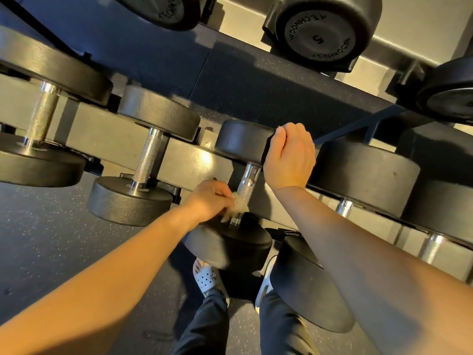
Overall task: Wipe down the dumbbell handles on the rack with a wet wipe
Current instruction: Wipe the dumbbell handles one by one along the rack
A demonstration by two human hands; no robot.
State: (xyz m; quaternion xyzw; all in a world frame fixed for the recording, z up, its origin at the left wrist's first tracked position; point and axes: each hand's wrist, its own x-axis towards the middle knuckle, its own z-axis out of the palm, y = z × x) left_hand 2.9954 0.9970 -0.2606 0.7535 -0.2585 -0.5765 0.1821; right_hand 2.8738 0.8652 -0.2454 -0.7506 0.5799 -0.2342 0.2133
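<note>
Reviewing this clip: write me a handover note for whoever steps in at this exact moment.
Left hand pinches the wipe against the near end of the middle dumbbell's handle.
Right hand grips that dumbbell's far head.
The dumbbell sits on the rack.
Done: cannot tell which handles are already wiped.
Left: finish this handle, then probably the left handles and right handles.

Dim, warm yellow-orange light. A bright glare patch sits on the grey metal rack beam, and small highlights glint on the knurled chrome dumbbell handle. The dark speckled rubber floor lies dull and shadowed. The crumpled white wet wipe and left hand look softly blurred. Wide-angle bending curves the beam towards the edges.
</note>
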